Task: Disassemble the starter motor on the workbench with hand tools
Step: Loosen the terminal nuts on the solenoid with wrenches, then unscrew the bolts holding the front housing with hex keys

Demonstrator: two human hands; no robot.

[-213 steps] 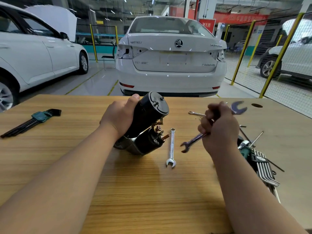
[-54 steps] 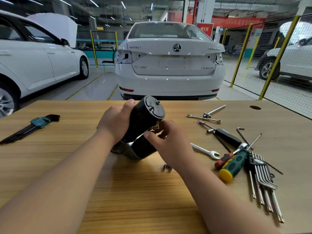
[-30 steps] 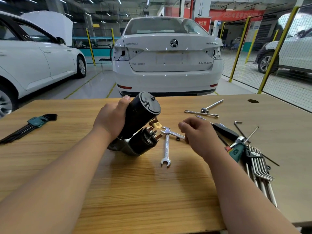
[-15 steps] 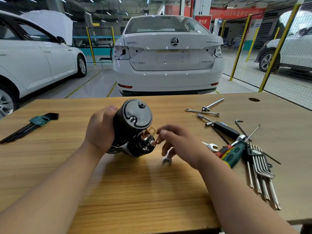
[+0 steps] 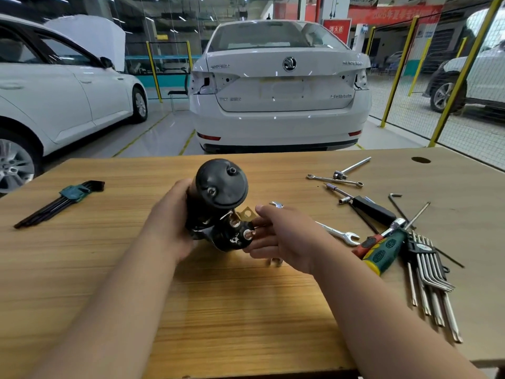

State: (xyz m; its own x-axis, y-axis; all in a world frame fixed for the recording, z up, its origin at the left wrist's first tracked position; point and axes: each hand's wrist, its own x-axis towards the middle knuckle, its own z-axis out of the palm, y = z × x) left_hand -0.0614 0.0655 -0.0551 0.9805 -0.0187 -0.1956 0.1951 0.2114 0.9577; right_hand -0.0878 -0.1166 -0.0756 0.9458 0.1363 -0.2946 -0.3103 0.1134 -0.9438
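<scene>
The black starter motor stands tilted on the wooden workbench, its round end cap facing me. My left hand grips the motor body from the left. The solenoid with copper terminal studs points to the lower right. My right hand reaches in from the right, its fairly straight fingers touching the solenoid end by the studs and the brass tab. A silver wrench lies flat under that hand, only its two ends showing.
Right of the hands lie an open-end wrench, a green-yellow screwdriver, a fanned hex key set, a black-handled driver, a slim wrench and a T-handle socket. Another hex key set lies far left. A white car is parked behind.
My left hand has turned the motor so its end cap faces me. My right hand let go of a wrench, which lies on the bench, and went to the solenoid terminals.
</scene>
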